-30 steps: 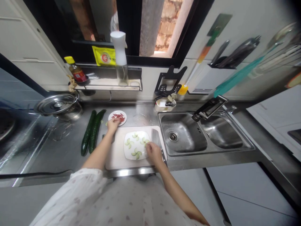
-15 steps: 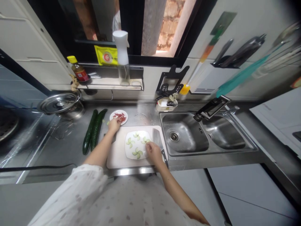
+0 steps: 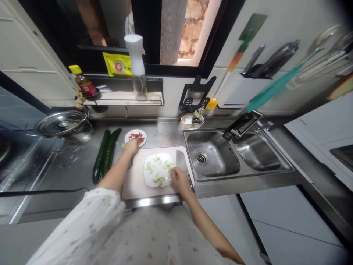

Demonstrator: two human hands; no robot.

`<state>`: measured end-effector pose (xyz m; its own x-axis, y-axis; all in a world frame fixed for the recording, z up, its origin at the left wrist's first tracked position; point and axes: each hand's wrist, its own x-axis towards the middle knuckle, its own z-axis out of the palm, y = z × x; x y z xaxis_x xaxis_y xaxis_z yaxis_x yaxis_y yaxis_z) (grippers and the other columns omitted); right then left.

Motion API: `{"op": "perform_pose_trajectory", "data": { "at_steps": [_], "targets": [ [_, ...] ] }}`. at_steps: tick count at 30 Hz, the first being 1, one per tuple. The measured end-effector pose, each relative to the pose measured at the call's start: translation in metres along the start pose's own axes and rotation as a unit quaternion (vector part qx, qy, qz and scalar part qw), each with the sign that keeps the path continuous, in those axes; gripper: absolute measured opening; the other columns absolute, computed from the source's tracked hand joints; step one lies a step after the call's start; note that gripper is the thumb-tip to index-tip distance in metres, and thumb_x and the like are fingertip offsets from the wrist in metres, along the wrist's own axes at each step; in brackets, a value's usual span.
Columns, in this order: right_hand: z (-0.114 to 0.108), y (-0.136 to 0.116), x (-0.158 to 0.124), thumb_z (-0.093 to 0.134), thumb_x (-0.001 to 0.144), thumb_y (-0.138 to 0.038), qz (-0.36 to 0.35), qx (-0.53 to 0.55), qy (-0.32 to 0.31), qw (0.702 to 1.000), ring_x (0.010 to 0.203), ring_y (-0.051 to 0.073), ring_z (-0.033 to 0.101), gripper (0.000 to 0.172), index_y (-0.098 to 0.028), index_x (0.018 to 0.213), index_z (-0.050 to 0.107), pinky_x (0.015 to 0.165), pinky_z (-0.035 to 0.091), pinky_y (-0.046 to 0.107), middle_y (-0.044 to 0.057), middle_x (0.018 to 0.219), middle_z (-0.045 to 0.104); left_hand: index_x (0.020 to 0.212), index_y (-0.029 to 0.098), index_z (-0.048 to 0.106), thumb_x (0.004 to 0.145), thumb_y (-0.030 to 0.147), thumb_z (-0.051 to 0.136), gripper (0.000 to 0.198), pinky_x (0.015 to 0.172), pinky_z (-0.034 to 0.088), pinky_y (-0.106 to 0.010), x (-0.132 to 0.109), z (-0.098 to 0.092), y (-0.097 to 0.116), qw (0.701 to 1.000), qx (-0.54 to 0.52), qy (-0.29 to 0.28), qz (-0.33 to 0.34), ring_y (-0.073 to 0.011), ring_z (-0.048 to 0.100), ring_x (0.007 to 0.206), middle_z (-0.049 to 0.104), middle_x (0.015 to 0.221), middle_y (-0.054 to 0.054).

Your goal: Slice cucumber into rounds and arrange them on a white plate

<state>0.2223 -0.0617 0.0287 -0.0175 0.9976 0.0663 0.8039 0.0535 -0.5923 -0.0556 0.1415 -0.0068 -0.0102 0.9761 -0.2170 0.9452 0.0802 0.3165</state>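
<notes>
My left hand [image 3: 132, 146] reaches to the near edge of a small white dish of chopped red bits [image 3: 135, 137], fingers bunched at its rim. My right hand [image 3: 178, 179] rests at the right edge of a square white plate [image 3: 158, 170] with cucumber slices set in small pinwheels; its fingers curl near the slices. The plate sits on a white cutting board [image 3: 135, 180]. A cleaver [image 3: 182, 163] lies on the board just right of the plate. What either hand holds is too small to make out.
Two whole cucumbers [image 3: 104, 154] lie left of the board. A lidded steel pot [image 3: 63, 123] stands far left. A double sink [image 3: 234, 156] with a tap is on the right. A shelf with a sauce bottle [image 3: 82, 84] and spray bottle [image 3: 135, 66] runs along the back.
Both hands stay almost where they were. The view has shifted slightly, nothing else moved.
</notes>
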Motion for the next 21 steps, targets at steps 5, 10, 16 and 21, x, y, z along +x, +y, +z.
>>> {"op": "perform_pose_trajectory", "data": {
  "at_steps": [5,10,16,21],
  "targets": [
    [-0.0002,-0.0016,0.0014,0.04,0.089,-0.024,0.006,-0.008,-0.007,1.0,0.068,0.015,0.055,0.024,-0.019,0.083,0.063,0.064,0.036,0.023,0.004,0.074,0.064,0.108,0.02,0.065,0.09,0.041,0.043,0.035,0.083,0.043,-0.032,-0.0016,0.0027,-0.0019,0.999,-0.017,0.017,-0.021,-0.0253,0.061,0.099,0.065,0.11,-0.013],
    [0.0018,-0.0026,0.0019,0.039,0.089,-0.024,0.009,-0.003,-0.001,1.0,0.069,0.015,0.055,0.025,-0.018,0.083,0.063,0.065,0.037,0.023,0.004,0.076,0.064,0.115,0.02,0.061,0.092,0.041,0.038,0.038,0.085,0.043,-0.031,-0.0006,0.0031,-0.0061,0.999,-0.012,0.02,-0.024,-0.0244,0.059,0.105,0.064,0.115,-0.013],
    [0.0032,-0.0029,0.0012,0.04,0.089,-0.024,0.012,0.001,0.0,1.0,0.07,0.015,0.056,0.025,-0.018,0.081,0.063,0.067,0.037,0.023,0.004,0.076,0.064,0.12,0.021,0.058,0.092,0.04,0.036,0.04,0.084,0.043,-0.029,-0.0015,0.0034,-0.0095,1.0,-0.006,0.008,-0.009,-0.023,0.059,0.106,0.063,0.119,-0.012],
    [0.0034,-0.0007,-0.0001,0.041,0.089,-0.025,0.01,0.001,0.0,1.0,0.07,0.015,0.056,0.025,-0.018,0.082,0.063,0.067,0.037,0.022,0.004,0.076,0.064,0.118,0.023,0.06,0.091,0.042,0.037,0.04,0.082,0.044,-0.03,-0.0009,0.0029,-0.01,1.0,0.005,0.003,0.004,-0.0244,0.06,0.105,0.063,0.119,-0.01]
  ]
}}
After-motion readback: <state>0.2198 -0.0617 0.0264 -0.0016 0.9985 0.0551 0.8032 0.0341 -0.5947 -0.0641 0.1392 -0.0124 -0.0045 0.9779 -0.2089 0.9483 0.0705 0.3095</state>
